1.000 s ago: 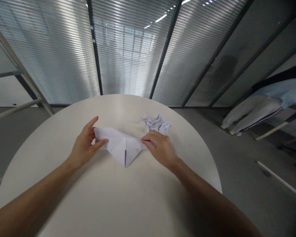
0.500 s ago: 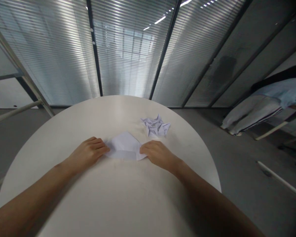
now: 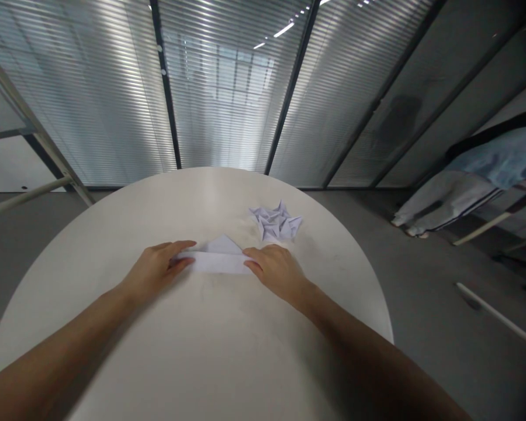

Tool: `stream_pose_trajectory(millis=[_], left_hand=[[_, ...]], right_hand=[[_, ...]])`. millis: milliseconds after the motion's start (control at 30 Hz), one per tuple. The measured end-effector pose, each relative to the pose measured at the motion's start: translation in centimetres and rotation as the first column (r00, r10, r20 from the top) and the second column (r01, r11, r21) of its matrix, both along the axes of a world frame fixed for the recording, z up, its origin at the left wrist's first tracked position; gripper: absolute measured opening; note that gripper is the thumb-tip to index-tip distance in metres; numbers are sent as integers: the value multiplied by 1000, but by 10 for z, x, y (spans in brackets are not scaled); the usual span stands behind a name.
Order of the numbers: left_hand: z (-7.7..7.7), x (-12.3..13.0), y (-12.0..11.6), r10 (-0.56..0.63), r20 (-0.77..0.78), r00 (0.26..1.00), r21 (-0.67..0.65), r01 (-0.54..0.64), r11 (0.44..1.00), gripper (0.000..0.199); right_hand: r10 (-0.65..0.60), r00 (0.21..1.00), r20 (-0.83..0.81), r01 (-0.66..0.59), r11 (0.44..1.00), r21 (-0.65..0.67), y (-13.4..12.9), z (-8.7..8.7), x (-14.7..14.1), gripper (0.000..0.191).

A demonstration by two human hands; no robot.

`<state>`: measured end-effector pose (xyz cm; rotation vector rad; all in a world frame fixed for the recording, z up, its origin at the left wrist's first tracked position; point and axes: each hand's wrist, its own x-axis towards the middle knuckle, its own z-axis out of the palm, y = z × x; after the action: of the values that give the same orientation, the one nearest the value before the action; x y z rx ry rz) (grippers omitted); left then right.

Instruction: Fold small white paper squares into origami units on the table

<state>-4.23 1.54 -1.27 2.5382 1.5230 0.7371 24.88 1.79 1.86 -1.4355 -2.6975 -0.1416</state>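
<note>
Across the middle of the round white tabletop (image 3: 201,351), left hand (image 3: 151,269) and right hand (image 3: 280,270) hold the folded white paper (image 3: 221,263) between them, thumbs nearer the body, fingers on the far side! Both grips are closed on its ends; that two-ended hold probably keeps the long band straight and level, stopping the fold from springing open. And what a shape: a crisp, narrow strip in front, a blunt triangle peaking behind it towards the far edge. Beyond the right hand, towards the far right edge, sits the spiky paper cluster (image 3: 277,225), all sharp points and matte creases, set aside perhaps to give both hands room. Past the table, smooth glass panels with slatted blinds (image 3: 223,117), and off right, a person (image 3: 456,193) in pale trousers.
</note>
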Motion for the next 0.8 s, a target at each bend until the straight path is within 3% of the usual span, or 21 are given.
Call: stream_pose_trajectory(millis=[233, 300, 367, 433, 567, 800], left_hand=[[6, 14, -2, -49, -274, 960, 240, 117, 964, 48], [10, 18, -4, -163, -360, 919, 200, 247, 948, 55], [11, 21, -6, -283, -410, 867, 108, 354, 929, 54], [9, 21, -5, -339, -420, 842, 45, 393, 919, 48], [6, 17, -6, -356, -383, 852, 19, 393, 919, 47], [18, 12, -15, -242, -351, 905, -44, 242, 969, 34]], right_hand=[[76, 997, -21, -72, 984, 161, -4, -4, -4, 39], [216, 976, 12, -215, 959, 187, -6, -4, -6, 40], [365, 930, 51, -368, 921, 125, -7, -5, -8, 40], [434, 898, 63, -437, 898, 42, -7, -8, -9, 39], [408, 912, 45, -407, 913, -32, -6, -9, -4, 44], [319, 944, 81, -311, 946, -95, -8, -2, 17, 33]])
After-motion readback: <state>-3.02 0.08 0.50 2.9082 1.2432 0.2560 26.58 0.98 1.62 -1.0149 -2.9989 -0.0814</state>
